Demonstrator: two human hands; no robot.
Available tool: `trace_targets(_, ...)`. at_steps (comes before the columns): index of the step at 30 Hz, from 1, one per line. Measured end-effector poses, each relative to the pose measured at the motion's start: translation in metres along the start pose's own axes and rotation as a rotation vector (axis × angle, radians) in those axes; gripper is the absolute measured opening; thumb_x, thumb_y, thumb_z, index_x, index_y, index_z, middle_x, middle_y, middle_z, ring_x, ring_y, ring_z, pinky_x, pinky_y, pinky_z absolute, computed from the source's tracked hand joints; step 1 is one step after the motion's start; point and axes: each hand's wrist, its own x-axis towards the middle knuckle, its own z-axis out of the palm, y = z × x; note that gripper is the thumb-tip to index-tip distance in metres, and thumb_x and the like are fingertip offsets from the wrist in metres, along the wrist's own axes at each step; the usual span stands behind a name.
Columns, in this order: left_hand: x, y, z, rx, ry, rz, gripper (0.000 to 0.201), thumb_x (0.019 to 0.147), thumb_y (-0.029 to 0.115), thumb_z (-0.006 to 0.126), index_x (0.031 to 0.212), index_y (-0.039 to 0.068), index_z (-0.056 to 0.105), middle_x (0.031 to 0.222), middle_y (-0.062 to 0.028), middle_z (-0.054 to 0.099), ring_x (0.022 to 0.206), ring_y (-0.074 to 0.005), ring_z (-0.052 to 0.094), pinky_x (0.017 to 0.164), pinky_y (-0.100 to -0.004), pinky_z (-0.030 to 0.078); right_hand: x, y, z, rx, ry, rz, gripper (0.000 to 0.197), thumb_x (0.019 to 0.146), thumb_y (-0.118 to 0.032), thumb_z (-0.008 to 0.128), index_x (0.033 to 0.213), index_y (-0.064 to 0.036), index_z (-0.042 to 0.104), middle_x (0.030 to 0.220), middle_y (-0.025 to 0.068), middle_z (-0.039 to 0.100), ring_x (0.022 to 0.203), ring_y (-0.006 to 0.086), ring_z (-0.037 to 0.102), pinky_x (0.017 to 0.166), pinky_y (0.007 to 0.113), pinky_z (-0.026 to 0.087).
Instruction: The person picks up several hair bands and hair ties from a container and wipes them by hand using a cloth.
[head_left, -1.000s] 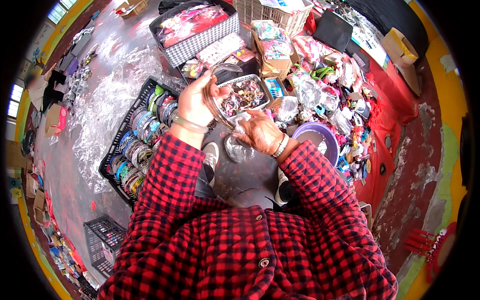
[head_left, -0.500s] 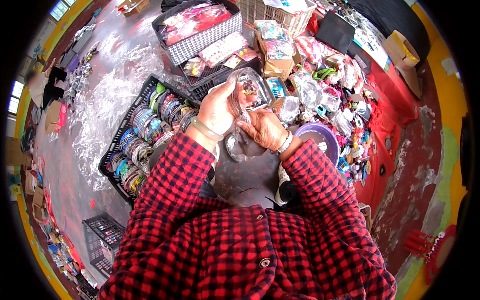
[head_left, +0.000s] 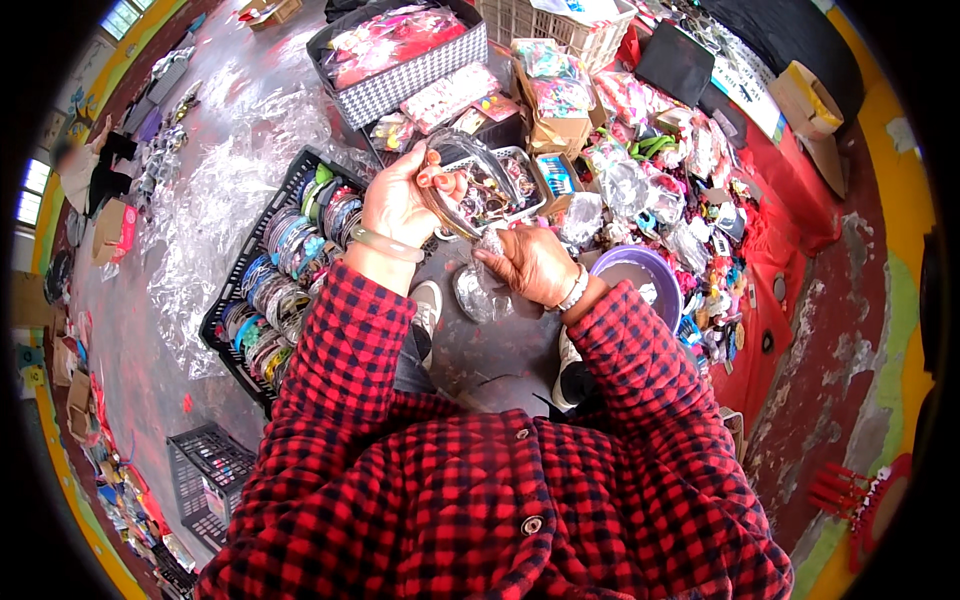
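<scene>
My left hand (head_left: 398, 200), a pale bangle at its wrist, is closed on a dark curved headband (head_left: 466, 146) that arches up over a white-rimmed basket (head_left: 545, 190) of small hair accessories. My right hand (head_left: 535, 265) is closed at the band's lower end, pinching a clear plastic wrapper (head_left: 480, 295) that hangs below its fingers. How far the wrapper covers the band is hard to tell. Left of my hands, a black crate (head_left: 232, 357) holds rows of headbands in many colours.
A purple basin (head_left: 668, 280) stands right of my right hand, beside a heap of packaged accessories (head_left: 640, 185). Ahead are a checked bin (head_left: 410, 83) and a cardboard box (head_left: 555, 133). A smaller dark crate (head_left: 195, 490) sits at lower left. Plastic sheeting (head_left: 205, 270) covers floor at left.
My left hand has moved left, away from my right hand, and turned. The dark band now shows spread wider over the basket. My right hand stays nearly in place.
</scene>
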Motion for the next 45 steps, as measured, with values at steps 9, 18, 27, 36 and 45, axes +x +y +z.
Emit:
trace_targets(9,0.011,0.022,-0.019,-0.067,-0.103,0.179,0.024,0.089,0.019,0.046,0.071,0.004,0.047,0.051,0.0,0.037,0.053,-0.0149,0.045,0.073,-0.0368,0.043,0.0,0.015,-0.008,-0.011,0.002,-0.033,0.033,0.083,-0.029,0.055,0.065,-0.0021,0.049,0.058,0.0185,0.051,0.055,0.0377,0.05,0.05,0.042,0.04)
trace_targets(18,0.006,0.057,-0.026,-0.138,0.033,0.422,0.027,0.091,0.023,0.04,0.077,0.002,0.048,0.053,0.0001,0.04,0.056,-0.0162,0.049,0.079,-0.0402,0.042,-0.011,0.075,-0.035,0.69,0.219,0.557,0.028,0.088,-0.029,0.05,0.099,-0.0045,0.058,0.091,0.0064,0.059,0.084,0.018,0.055,0.076,0.03,0.044)
trace_targets(27,0.018,-0.013,-0.019,0.741,-0.208,0.307,0.021,0.09,0.02,0.046,0.097,0.002,0.055,0.084,-0.0049,0.056,0.075,-0.0138,0.055,0.07,-0.028,0.045,0.003,0.035,-0.073,0.865,0.363,0.224,0.038,0.091,-0.026,0.041,0.12,-0.0011,0.043,0.113,0.0123,0.053,0.104,0.0251,0.051,0.09,0.036,0.04)
trace_targets(36,0.013,-0.059,-0.007,1.103,-0.312,0.401,0.022,0.082,-0.001,0.053,0.103,-0.001,0.055,0.09,-0.0006,0.059,0.081,-0.0059,0.053,0.071,-0.021,0.044,0.003,0.02,-0.029,1.57,0.404,0.339,0.035,0.082,-0.006,0.056,0.116,-0.0012,0.047,0.102,0.0057,0.057,0.089,0.0149,0.057,0.078,0.028,0.046)
trace_targets(45,0.02,-0.064,-0.018,1.252,-0.354,0.405,0.016,0.077,-0.001,0.057,0.093,-0.001,0.062,0.082,-0.0016,0.061,0.077,-0.0069,0.054,0.071,-0.0224,0.045,-0.003,0.013,-0.007,1.674,0.411,0.347,0.025,0.08,-0.005,0.058,0.105,-0.005,0.055,0.095,0.0026,0.059,0.085,0.0128,0.057,0.076,0.027,0.046)
